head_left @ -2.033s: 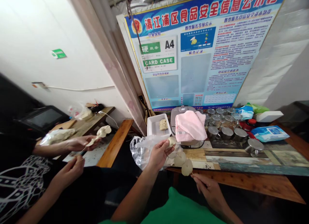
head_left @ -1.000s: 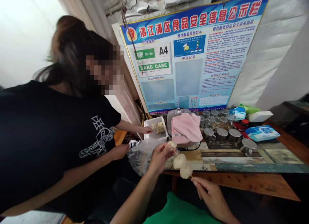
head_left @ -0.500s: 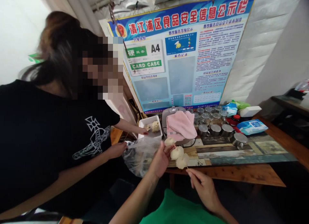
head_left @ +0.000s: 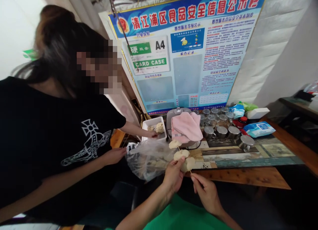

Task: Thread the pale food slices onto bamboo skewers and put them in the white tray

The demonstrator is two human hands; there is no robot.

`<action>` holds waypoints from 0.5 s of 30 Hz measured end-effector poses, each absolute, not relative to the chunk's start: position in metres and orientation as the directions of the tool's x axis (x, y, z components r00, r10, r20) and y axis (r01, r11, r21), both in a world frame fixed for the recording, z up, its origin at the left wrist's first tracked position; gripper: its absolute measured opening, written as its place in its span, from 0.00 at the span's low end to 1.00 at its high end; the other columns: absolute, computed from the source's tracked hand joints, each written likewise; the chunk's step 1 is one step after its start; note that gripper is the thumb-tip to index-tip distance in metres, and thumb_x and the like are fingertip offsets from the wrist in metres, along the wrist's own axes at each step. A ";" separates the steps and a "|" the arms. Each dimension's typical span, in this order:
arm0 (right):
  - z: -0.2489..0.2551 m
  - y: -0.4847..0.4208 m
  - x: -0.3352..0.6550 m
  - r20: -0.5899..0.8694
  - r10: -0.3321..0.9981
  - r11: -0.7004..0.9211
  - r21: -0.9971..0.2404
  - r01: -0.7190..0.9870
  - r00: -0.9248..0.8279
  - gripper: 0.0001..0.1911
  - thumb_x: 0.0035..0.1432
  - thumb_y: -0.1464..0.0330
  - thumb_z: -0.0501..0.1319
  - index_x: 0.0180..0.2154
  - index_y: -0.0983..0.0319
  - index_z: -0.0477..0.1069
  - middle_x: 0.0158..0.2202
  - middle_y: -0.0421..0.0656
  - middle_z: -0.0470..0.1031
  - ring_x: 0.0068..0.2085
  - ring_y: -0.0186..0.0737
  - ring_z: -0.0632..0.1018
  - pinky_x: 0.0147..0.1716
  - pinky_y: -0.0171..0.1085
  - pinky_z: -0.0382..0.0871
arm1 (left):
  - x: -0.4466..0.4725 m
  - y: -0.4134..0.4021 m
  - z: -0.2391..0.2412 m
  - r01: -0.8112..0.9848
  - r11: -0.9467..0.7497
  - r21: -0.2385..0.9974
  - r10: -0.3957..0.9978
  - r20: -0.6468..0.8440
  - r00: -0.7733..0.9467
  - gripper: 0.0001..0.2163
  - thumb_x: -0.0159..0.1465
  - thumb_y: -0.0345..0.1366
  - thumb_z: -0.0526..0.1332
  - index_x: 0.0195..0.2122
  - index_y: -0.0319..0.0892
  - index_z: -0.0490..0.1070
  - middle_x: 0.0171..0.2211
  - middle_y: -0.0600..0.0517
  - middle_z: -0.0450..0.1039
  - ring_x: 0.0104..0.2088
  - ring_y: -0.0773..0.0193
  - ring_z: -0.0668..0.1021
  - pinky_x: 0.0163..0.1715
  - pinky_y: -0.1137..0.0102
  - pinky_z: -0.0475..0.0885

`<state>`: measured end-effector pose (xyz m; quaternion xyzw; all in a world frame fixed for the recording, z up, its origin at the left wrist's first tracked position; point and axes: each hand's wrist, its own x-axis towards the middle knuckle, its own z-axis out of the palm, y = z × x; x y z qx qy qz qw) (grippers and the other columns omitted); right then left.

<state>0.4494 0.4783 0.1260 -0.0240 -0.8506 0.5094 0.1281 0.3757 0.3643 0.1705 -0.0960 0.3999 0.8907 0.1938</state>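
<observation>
Pale, flat food slices point(head_left: 190, 163) are threaded on a thin wooden skewer point(head_left: 190, 172), which slants up and to the left. The fingers of my left hand point(head_left: 174, 177) are closed on the middle slices, thumb on top. My right hand point(head_left: 206, 192) pinches the skewer's bare lower end. One slice point(head_left: 175, 144) sits apart near the far tip. Left of my hands is a clear plastic bag point(head_left: 146, 159), with pale pieces dimly visible inside. What the slices are made of, I cannot tell.
A co-worker in a black shirt point(head_left: 69, 130) stands at left, one hand point(head_left: 119, 156) at the bag and the other point(head_left: 154, 134) at a white tray point(head_left: 162, 122) with pale pieces. A pink towel point(head_left: 186, 125) covers part of a grey cooker. Lidded glass mugs point(head_left: 221, 132) and wipes point(head_left: 259, 129) stand right.
My left hand has moved right and down from the upper slices and closed on the middle ones. My right hand keeps its pinch. The co-worker's tray hand has shifted slightly right.
</observation>
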 end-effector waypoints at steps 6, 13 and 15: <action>0.121 0.474 0.449 0.181 0.163 0.480 -0.874 -0.082 -0.970 0.23 0.63 0.57 0.50 0.38 0.65 0.77 0.16 0.38 0.69 0.20 0.35 0.72 0.24 0.31 0.67 | 0.369 0.364 0.165 -0.395 -0.660 0.639 0.235 -0.324 -0.917 0.12 0.49 0.35 0.70 0.33 0.35 0.75 0.32 0.46 0.78 0.34 0.63 0.78 0.39 0.70 0.71; 0.126 0.477 0.440 0.177 0.184 0.472 -0.879 -0.071 -0.967 0.24 0.63 0.56 0.50 0.40 0.67 0.77 0.16 0.38 0.69 0.20 0.36 0.72 0.24 0.32 0.67 | 0.369 0.359 0.165 -0.394 -0.673 0.625 0.279 -0.279 -0.919 0.12 0.53 0.39 0.67 0.36 0.37 0.75 0.36 0.47 0.77 0.36 0.61 0.77 0.38 0.70 0.71; 0.128 0.477 0.437 0.184 0.185 0.480 -0.874 -0.075 -0.965 0.24 0.63 0.57 0.50 0.39 0.67 0.77 0.17 0.38 0.69 0.20 0.36 0.71 0.24 0.32 0.66 | 0.376 0.361 0.162 -0.439 -0.655 0.615 0.346 -0.273 -0.898 0.11 0.54 0.39 0.66 0.36 0.39 0.75 0.37 0.47 0.77 0.38 0.59 0.77 0.37 0.69 0.71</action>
